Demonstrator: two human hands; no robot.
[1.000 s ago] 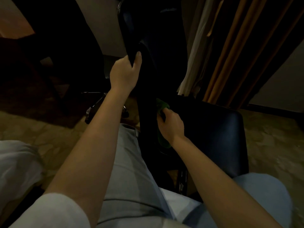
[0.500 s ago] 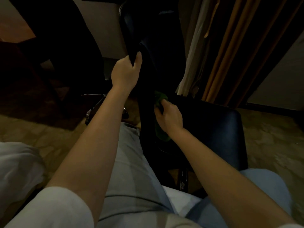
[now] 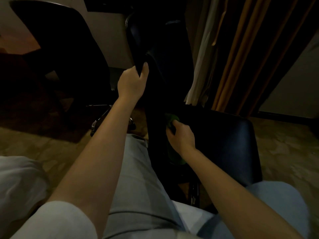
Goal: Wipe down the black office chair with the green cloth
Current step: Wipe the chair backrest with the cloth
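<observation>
The left hand (image 3: 132, 82) grips the edge of the black office chair (image 3: 224, 140), with its fingers curled round the back part. The right hand (image 3: 181, 138) holds the green cloth (image 3: 170, 119) bunched under its curled fingers, low on the chair's back, close to the seat. To wipe well, I think the left hand should hold the chair firm so it cannot spin. The cloth should press flat and rub just past the fingertips.
</observation>
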